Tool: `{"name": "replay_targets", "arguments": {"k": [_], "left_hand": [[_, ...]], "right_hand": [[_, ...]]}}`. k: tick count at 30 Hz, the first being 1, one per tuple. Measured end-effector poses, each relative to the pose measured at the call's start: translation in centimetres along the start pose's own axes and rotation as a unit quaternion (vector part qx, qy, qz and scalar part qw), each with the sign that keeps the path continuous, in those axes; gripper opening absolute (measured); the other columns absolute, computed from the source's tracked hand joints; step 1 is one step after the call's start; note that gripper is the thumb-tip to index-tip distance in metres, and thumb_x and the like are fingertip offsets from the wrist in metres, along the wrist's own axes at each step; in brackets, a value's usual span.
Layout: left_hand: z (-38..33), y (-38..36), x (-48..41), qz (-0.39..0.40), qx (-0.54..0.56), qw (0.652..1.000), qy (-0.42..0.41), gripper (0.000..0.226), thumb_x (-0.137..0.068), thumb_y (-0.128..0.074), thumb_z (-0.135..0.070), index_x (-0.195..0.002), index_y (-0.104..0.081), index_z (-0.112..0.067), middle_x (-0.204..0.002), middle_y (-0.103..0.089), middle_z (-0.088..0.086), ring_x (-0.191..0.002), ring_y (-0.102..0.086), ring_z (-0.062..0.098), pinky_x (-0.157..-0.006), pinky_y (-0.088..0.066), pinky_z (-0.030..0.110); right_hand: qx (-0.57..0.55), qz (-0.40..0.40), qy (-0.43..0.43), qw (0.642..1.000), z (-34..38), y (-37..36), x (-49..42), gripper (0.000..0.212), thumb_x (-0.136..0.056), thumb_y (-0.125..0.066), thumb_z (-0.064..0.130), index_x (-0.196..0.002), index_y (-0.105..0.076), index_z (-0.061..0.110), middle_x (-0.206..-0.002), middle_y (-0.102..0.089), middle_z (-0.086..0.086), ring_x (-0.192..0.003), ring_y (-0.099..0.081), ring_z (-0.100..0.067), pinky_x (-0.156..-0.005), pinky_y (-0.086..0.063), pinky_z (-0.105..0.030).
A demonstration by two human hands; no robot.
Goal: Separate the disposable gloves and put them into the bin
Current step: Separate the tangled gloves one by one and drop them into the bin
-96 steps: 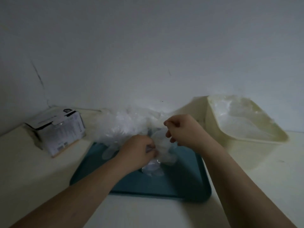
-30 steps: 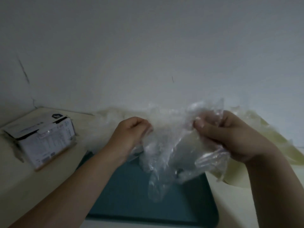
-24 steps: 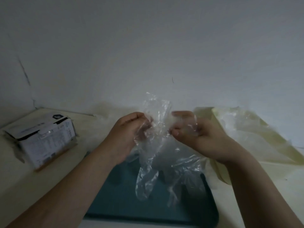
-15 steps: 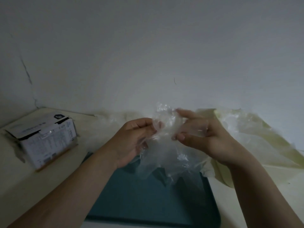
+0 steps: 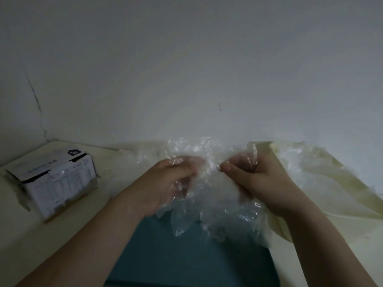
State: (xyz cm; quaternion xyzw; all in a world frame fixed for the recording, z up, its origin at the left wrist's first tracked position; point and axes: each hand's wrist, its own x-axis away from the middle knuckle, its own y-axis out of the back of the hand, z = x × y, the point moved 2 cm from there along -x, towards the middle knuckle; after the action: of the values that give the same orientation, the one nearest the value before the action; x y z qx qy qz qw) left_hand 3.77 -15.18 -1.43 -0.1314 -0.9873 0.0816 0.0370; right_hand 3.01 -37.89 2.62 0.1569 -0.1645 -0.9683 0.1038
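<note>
A bunch of clear disposable gloves (image 5: 209, 206) hangs in the air above the teal tray (image 5: 186, 264). My left hand (image 5: 165, 183) grips its left side with curled fingers. My right hand (image 5: 255, 179) pinches its upper right edge between thumb and fingers. The glove fingers dangle toward the tray. The cream bin (image 5: 331, 183) stands to the right, behind my right hand, with clear gloves lying inside it. More clear gloves (image 5: 186, 148) are piled behind my hands near the wall.
A white cardboard box (image 5: 56, 181) with printed text sits at the left on the pale tabletop (image 5: 51, 241). A plain wall rises right behind the table.
Both hands have stayed close together on the gloves and spread slightly apart. The bunch now hangs a little lower and wider between them.
</note>
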Motion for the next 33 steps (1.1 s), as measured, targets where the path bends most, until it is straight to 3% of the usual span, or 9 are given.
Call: {"name": "replay_targets", "arguments": {"k": [3, 6, 10, 13, 16, 20, 27, 30, 33], "left_hand": [[-0.7, 0.1, 0.3, -0.043, 0.014, 0.999, -0.006, 0.03, -0.088, -0.068, -0.037, -0.106, -0.083, -0.02, -0.101, -0.077, 0.004, -0.091, -0.071, 0.02, -0.082, -0.056, 0.036], [-2.6, 1.0, 0.6, -0.064, 0.023, 0.997, -0.045, 0.027, -0.088, -0.065, -0.035, -0.101, -0.081, -0.017, -0.107, -0.079, 0.01, -0.09, -0.076, 0.02, -0.076, -0.059, 0.035], [-5.3, 1.7, 1.4, -0.062, 0.029, 0.99, -0.124, 0.028, -0.095, -0.058, -0.027, -0.109, -0.073, -0.008, -0.121, -0.076, 0.015, -0.114, -0.073, 0.027, -0.097, -0.056, 0.047], [-5.9, -0.1, 1.6, -0.066, -0.014, 0.988, -0.139, 0.026, -0.096, -0.057, -0.026, -0.108, -0.072, -0.007, -0.12, -0.077, 0.013, -0.117, -0.072, 0.028, -0.1, -0.052, 0.044], [-7.0, -2.6, 1.4, -0.059, -0.027, 0.985, -0.16, 0.025, -0.099, -0.057, -0.023, -0.107, -0.072, -0.006, -0.114, -0.077, 0.02, -0.109, -0.074, 0.037, -0.102, -0.054, 0.051], [-9.3, -5.8, 1.5, 0.008, -0.045, 0.984, -0.171, 0.028, -0.101, -0.052, -0.025, -0.112, -0.067, -0.004, -0.119, -0.076, 0.02, -0.102, -0.075, 0.044, -0.085, -0.064, 0.048], [-11.9, -13.0, 0.4, 0.105, -0.019, 0.984, -0.146, 0.025, -0.099, -0.051, -0.028, -0.105, -0.068, -0.011, -0.11, -0.079, 0.017, -0.07, -0.077, 0.029, -0.056, -0.062, 0.035], [-12.2, -15.4, -1.2, 0.127, -0.017, 0.984, -0.126, 0.023, -0.102, -0.052, -0.028, -0.107, -0.069, -0.014, -0.11, -0.079, 0.014, -0.07, -0.076, 0.026, -0.054, -0.059, 0.031], [-11.5, -17.3, -3.5, 0.115, -0.045, 0.988, -0.092, 0.021, -0.107, -0.05, -0.027, -0.108, -0.069, -0.016, -0.104, -0.08, 0.009, -0.071, -0.076, 0.022, -0.055, -0.058, 0.029]], "right_hand": [[0.034, -0.028, -0.025, 0.999, -0.2, 0.4, 0.0, 0.018, -0.098, -0.071, 0.023, -0.085, -0.079, 0.014, -0.054, -0.057, -0.006, -0.043, -0.052, -0.018, -0.044, -0.045, -0.027], [0.077, -0.131, -0.023, 0.988, -0.4, 1.2, -0.2, 0.02, -0.099, -0.068, 0.019, -0.083, -0.078, 0.011, -0.064, -0.067, -0.014, -0.047, -0.059, -0.017, -0.045, -0.052, -0.029], [0.038, -0.221, -0.041, 0.974, 0.2, 2.4, -0.8, 0.02, -0.099, -0.066, 0.019, -0.087, -0.075, 0.005, -0.076, -0.073, -0.014, -0.064, -0.072, -0.03, -0.057, -0.064, -0.043], [-0.012, -0.219, -0.044, 0.975, 1.9, 4.3, -1.4, 0.01, -0.1, -0.068, 0.022, -0.097, -0.075, 0.015, -0.073, -0.076, -0.009, -0.05, -0.068, -0.026, -0.045, -0.054, -0.033], [0.046, -0.242, -0.033, 0.969, 3.4, 8.8, -1.3, 0.008, -0.1, -0.067, 0.026, -0.097, -0.073, 0.023, -0.068, -0.075, -0.007, -0.037, -0.051, -0.016, -0.038, -0.037, -0.023], [0.122, -0.263, -0.053, 0.955, 4.1, 14.8, -0.1, 0.008, -0.098, -0.068, 0.028, -0.098, -0.074, 0.022, -0.065, -0.074, -0.007, -0.034, -0.04, -0.012, -0.037, -0.034, -0.02], [0.278, -0.172, -0.167, 0.93, 1.8, 19.6, 0.0, 0.018, -0.097, -0.065, 0.026, -0.088, -0.071, 0.012, -0.066, -0.073, -0.004, -0.037, -0.055, -0.011, -0.039, -0.037, -0.02], [0.331, -0.148, -0.189, 0.912, -1.2, 20.3, -1.1, 0.034, -0.084, -0.063, 0.048, -0.097, -0.069, 0.017, -0.09, -0.077, -0.006, -0.067, -0.07, -0.019, -0.064, -0.06, -0.036], [0.376, -0.114, -0.197, 0.899, -2.5, 19.9, -2.4, 0.06, -0.084, -0.055, 0.05, -0.134, -0.063, 0.017, -0.13, -0.068, -0.009, -0.118, -0.065, -0.031, -0.103, -0.052, -0.041]]}}
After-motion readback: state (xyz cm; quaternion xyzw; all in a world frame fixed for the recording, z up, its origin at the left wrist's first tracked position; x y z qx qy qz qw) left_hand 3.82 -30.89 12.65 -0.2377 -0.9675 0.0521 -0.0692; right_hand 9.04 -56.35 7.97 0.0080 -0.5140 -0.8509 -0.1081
